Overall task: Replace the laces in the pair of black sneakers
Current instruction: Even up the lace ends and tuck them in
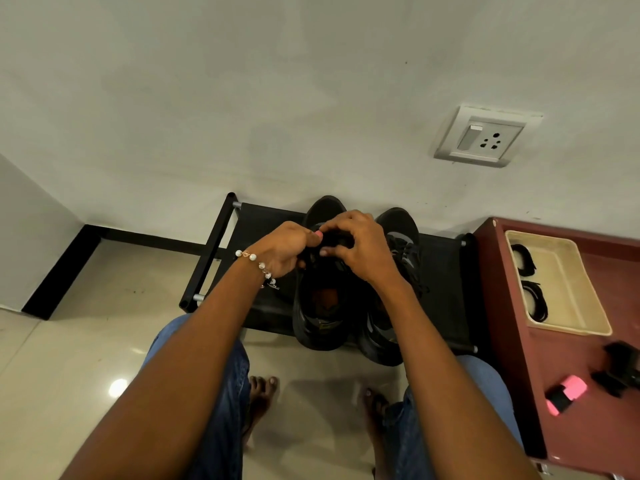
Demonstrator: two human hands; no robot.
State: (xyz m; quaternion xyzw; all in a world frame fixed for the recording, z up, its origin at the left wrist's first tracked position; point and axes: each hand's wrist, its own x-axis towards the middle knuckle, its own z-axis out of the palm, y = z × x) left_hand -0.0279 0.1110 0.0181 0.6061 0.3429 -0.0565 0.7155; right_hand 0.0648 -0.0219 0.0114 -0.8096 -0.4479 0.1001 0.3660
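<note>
Pale wall fills the upper half of the frame, and glossy beige floor tiles spread across the lower left, with a black skirting board running along the corner. A low black shoe rack (266, 220) stands against the wall at mid-frame, and both black sneakers sit on it side by side.

Left of centre, the left hand (284, 249), a beaded bracelet (258, 265) on its wrist, has its fingers curled in at the eyelet area of the left sneaker (320, 306), thumb tip pressed forward. It looks to be pinching lace or tongue, though black on black hides exactly what. The right hand (360, 244) meets it from the other side, fingers bent over the same spot, apparently working a lace (337, 239) at the front eyelets.

To do this step well, I judge that one hand should steady the shoe's upper while the other draws the lace straight through each eyelet, keeping both ends even and untwisted.

Right of the hands, the second sneaker (398, 258) stands untouched, its lacing seemingly in place. Further right, a maroon cabinet (554, 368) carries a cream tray (568, 289) holding two coiled black laces (530, 282), well apart from the shoes. A pink and black object (566, 393) lies near the cabinet's lower edge. A wall socket (488, 136) sits at upper right.
</note>
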